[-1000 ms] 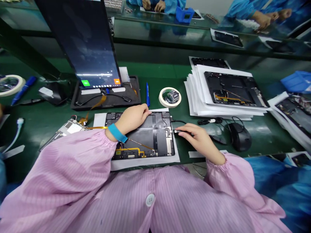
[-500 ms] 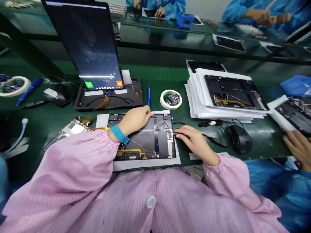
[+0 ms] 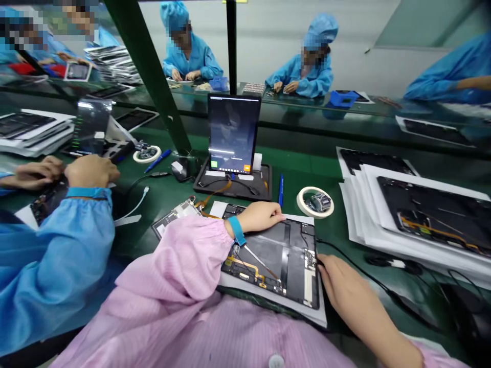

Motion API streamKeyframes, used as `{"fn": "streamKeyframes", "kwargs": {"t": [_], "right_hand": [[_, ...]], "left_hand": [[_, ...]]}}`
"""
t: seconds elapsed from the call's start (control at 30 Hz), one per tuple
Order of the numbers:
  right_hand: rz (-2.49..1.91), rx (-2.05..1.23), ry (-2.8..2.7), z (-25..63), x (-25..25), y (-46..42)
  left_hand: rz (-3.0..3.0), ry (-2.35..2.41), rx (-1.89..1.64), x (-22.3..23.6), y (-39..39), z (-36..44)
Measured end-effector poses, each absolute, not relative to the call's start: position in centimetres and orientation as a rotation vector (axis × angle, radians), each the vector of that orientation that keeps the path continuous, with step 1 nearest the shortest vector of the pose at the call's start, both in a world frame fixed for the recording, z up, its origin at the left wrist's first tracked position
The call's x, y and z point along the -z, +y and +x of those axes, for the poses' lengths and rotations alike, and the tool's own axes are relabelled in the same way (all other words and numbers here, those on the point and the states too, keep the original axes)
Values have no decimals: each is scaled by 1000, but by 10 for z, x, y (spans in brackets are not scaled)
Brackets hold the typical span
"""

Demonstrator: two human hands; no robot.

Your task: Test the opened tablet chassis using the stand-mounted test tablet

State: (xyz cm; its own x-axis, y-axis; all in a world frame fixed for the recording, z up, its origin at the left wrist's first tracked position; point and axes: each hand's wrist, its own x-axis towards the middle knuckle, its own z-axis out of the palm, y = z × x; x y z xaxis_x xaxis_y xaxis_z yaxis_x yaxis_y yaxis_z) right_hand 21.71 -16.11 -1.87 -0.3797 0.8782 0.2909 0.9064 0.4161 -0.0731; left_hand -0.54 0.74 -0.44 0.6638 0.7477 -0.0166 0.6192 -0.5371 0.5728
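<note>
An opened tablet (image 3: 280,258) lies back-up on a white sheet (image 3: 268,299) in front of me, its black boards and orange flex cables showing. My left hand (image 3: 261,215) rests curled on the tablet's far edge; a blue wrist strap (image 3: 238,230) is on that arm. My right hand (image 3: 339,286) sits at the tablet's right edge, fingers closed around the plug of a black cable (image 3: 356,263) at the port.
A lit tablet (image 3: 232,133) stands upright in a black tray (image 3: 233,186). A tape roll (image 3: 315,202) and blue pen (image 3: 281,190) lie behind. Stacked opened tablets on white sheets (image 3: 414,214) fill the right. A blue-sleeved co-worker's hands (image 3: 76,171) work at left; others sit across.
The view has lifted and swung left, showing co-workers across the bench. My right hand has pushed the cable plug against the tablet's edge and stays there. My left hand keeps its place.
</note>
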Motion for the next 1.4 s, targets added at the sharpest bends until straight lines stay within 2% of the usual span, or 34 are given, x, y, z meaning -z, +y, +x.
{"fn": "streamKeyframes", "kwargs": {"t": [0.63,1.13,1.27,1.4], "right_hand": [[-1472,-301,-2314,234,28,-152],[-1587,-546,-2104,231,8,-154],[-1608,-405,-1922,231,8,-159],[-1544,-262,-2098,231,7,-164]], "left_hand": [[2332,1065,-318,7,6,-5],[2326,1035,-347,10,3,-9],[2318,1032,-303,10,4,-9],[2312,1030,-299,8,3,-9]]}}
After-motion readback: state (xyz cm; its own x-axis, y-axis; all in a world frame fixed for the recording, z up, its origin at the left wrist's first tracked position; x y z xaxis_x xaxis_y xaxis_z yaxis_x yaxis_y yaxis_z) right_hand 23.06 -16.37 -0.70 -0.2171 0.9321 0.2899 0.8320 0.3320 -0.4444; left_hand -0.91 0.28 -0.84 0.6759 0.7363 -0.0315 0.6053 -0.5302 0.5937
